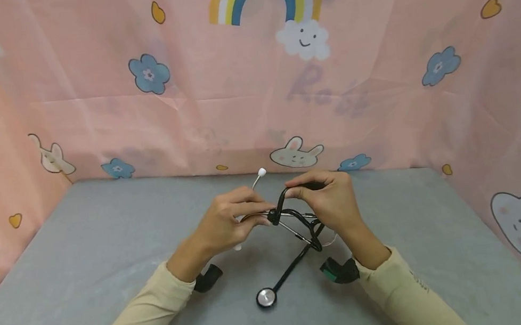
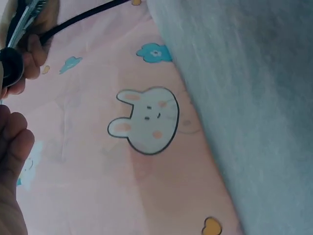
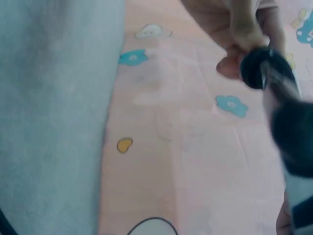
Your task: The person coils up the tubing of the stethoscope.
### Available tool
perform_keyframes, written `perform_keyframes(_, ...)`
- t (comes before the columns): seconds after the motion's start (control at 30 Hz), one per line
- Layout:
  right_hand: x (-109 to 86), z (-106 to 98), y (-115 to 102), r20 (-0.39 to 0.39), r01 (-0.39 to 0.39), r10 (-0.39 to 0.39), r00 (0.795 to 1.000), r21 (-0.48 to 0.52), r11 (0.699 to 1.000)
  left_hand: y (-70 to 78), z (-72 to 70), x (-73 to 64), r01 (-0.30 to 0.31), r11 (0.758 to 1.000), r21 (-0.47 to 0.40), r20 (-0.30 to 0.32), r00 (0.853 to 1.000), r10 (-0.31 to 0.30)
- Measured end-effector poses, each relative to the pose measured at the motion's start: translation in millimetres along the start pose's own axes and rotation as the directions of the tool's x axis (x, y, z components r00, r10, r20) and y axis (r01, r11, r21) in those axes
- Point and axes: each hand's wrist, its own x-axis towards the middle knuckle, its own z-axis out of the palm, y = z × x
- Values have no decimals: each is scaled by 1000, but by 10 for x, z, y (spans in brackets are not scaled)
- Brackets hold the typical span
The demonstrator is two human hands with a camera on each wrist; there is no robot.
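Stethoscope [image 1: 316, 243] hangs between left hand [image 1: 228, 220] and right hand [image 1: 334, 199], fingers of both pinching it.

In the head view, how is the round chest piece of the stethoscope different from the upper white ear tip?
The chest piece has a silver face and a black rim; the upper ear tip is white. The chest piece looks larger than the upper ear tip. The chest piece ends a black tube; the upper ear tip ends a thin metal tube. Both belong to the stethoscope.
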Motion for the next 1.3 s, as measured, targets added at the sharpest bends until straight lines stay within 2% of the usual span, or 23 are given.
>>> perform_keyframes(0.1, 6, 6, -16, -17, -30, 31, 999, 32, 999, 8, -11, 7, -13, 997, 81, 7, 1000, 13)
perform_keyframes(0.23, 1, 19, -28, -33, -59, 60, 998, 49, 997, 10, -29, 8, -75, 973, 217, 51, 997, 66)
perform_keyframes(0.37, -2, 24, -22, -23, -72, 73, 997, 32, 997, 5, -12, -2, -157, 917, 367, 72, 987, 140)
perform_keyframes(0.47, 3, 6, 5, 14, -94, 94, 995, 1, 996, 8, 19, -6, -190, 869, 456, 72, 982, 177)
perform_keyframes(0.53, 12, -22, 28, 58, -126, 126, 990, -10, 992, 15, 35, -6, -198, 858, 474, 68, 980, 189)
perform_keyframes(0.67, 48, -129, 85, 197, -214, 202, 959, 41, 976, 41, 40, 7, -194, 856, 479, 42, 979, 199)
perform_keyframes(0.77, 80, -244, 155, 339, -260, 211, 917, 105, 960, 70, 39, 25, -194, 859, 474, 30, 978, 205)
perform_keyframes(0.83, 92, -326, 219, 424, -266, 181, 887, 149, 952, 88, 40, 38, -184, 876, 445, 21, 980, 196)
perform_keyframes(0.9, 99, -391, 293, 487, -262, 136, 863, 200, 944, 104, 41, 50, -160, 908, 388, 7, 985, 171)
perform_keyframes(0.97, 101, -413, 345, 515, -257, 98, 852, 247, 934, 113, 43, 58, -127, 938, 322, -19, 990, 141)
perform_keyframes(1.03, 97, -373, 338, 504, -253, 102, 858, 242, 937, 115, 35, 58, -95, 959, 268, -53, 992, 113)
perform_keyframes(1.1, 87, -286, 284, 462, -252, 131, 877, 210, 945, 107, 21, 57, -75, 967, 245, -80, 992, 97)
perform_keyframes(1.2, 68, -137, 173, 372, -256, 189, 909, 140, 957, 85, 0, 48, -38, 966, 256, -110, 992, 68)
perform_keyframes(1.3, 47, -49, 116, 336, -243, 178, 925, 163, 956, 63, -9, 39, -8, 954, 301, -116, 992, 45)
